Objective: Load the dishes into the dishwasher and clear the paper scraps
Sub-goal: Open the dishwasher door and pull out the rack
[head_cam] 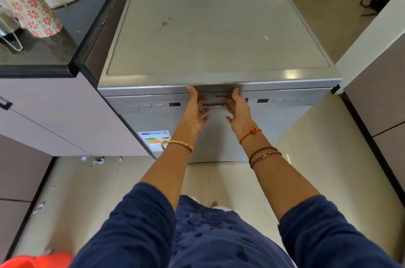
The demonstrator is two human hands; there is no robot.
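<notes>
Tiled kitchen floor; both hands [195, 112] [238, 112] at dishwasher [217, 26] handle [215, 97], grip unclear.

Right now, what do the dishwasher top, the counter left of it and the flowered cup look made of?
Dishwasher top: brushed stainless steel, it seems; grey, satin, soft glare at the front edge.
Counter: glossy black, probably polished stone or glass; it mirrors the things on it.
Flowered cup: matte cream with red flowers, upside down; paper or ceramic, cannot tell which.

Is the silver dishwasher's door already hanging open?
No: the silver dishwasher's door sits flush against the body, with the left hand and right hand at the recessed handle on its top edge.
</notes>
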